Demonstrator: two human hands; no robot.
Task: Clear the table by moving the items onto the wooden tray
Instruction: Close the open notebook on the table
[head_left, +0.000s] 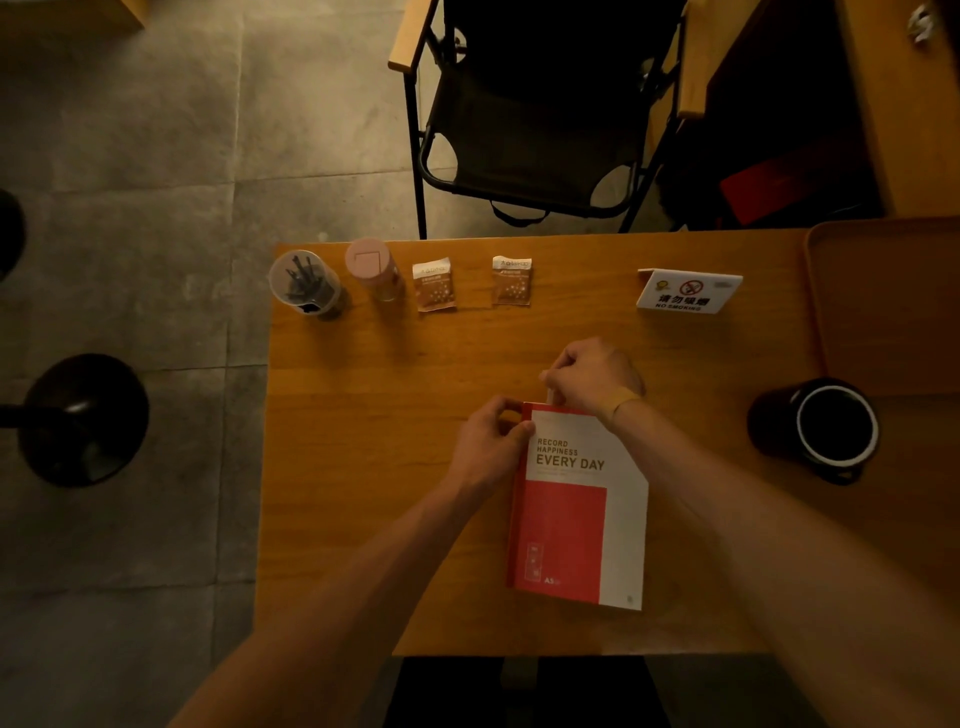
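A red and white notebook (579, 509) reading "RECORD HAPPINESS EVERY DAY" lies flat near the table's front edge. My left hand (491, 436) pinches its far left corner. My right hand (592, 376) grips its far top edge, fingers curled over it. Along the far edge stand a clear cup of dark sticks (305, 285) and a pink-lidded bottle (373, 267), with two brown sachets (434, 285) (511, 280) lying beside them and a white no-smoking sign (688, 291). A black mug (815, 428) sits at the right. The wooden tray (883, 312) lies at the far right.
A black folding chair (535, 114) with wooden armrests stands beyond the table's far edge. Two black stools (83, 418) sit on the grey floor to the left. A wooden cabinet is at the upper right.
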